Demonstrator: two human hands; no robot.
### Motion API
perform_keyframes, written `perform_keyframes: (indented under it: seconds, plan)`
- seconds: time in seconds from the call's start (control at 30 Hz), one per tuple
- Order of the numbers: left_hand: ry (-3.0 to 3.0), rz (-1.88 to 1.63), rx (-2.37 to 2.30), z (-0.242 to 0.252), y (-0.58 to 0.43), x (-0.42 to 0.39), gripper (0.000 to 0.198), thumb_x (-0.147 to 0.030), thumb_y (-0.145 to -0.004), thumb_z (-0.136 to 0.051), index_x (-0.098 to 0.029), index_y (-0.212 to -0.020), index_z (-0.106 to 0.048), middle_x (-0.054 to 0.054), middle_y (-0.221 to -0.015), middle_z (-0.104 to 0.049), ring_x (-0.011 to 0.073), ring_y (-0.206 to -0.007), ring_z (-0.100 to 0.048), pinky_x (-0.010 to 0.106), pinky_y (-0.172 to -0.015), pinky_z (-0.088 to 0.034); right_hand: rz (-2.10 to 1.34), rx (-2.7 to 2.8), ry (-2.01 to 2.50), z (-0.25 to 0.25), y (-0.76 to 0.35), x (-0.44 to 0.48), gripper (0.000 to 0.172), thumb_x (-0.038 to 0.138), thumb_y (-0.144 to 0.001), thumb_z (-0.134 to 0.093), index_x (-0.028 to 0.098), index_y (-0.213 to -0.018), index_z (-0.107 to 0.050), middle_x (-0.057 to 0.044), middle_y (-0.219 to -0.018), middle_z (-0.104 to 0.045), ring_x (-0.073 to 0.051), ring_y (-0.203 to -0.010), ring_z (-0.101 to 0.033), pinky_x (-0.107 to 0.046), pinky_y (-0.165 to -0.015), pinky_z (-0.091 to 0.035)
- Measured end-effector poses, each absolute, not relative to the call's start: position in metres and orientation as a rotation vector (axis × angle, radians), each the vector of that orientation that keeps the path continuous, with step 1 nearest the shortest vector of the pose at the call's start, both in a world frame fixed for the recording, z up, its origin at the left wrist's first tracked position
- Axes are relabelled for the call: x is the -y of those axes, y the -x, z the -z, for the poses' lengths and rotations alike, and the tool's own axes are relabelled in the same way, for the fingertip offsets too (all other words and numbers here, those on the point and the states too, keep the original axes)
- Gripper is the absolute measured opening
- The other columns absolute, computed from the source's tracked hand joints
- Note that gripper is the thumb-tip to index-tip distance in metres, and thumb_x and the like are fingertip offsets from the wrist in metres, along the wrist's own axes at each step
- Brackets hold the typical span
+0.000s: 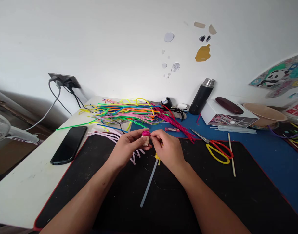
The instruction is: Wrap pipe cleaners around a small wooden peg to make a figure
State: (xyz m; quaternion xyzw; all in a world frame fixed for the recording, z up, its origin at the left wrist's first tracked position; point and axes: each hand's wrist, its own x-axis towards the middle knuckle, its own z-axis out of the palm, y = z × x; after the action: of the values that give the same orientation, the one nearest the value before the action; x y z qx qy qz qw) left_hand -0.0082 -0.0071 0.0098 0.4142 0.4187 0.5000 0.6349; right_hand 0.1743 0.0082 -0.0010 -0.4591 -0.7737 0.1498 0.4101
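Note:
Over the black mat [124,201], my left hand [128,144] pinches a small bundle of fuzzy craft stems [146,134], bright pink on top and cream below. My right hand [169,146] is closed at the bundle's right side, thumb and forefinger pressed together; what lies between those fingertips is hidden. Just below the right hand is a translucent, pale glue stick [149,185] with a yellow fuzzy stem [157,157] wound about its upper end. Loose pale lilac stems [110,135] run behind and under my left hand.
A pile of coloured pipe cleaners [129,110] lies along the wall. Scissors [217,148] and a wooden stick [231,154] rest at the right. A phone [69,145] lies left. Behind stand a black flask [202,97], a white box [226,113] and a bowl [264,113].

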Motion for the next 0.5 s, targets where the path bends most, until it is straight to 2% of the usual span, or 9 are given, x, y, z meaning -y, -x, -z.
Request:
perform_keyframes:
  seconds: [0.5]
  plan:
    - [-0.911, -1.139, -0.948, -0.0095, 0.0067, 0.0063, 0.043, -0.04, -0.075, -0.092, -0.017, -0.111, -0.083, 0.007, -0.096, -0.082, 0.0191, -0.078, -0.075, 0.035, -0.081, -0.063, -0.49, 1.898, 1.18, 0.0049, -0.1731, -0.0084, 0.01, 0.028, -0.101, -0.062, 0.025, -0.099, -0.071, -0.002, -0.082, -0.077, -0.018, -0.067, -0.069, -0.028, -0.063, -0.046]
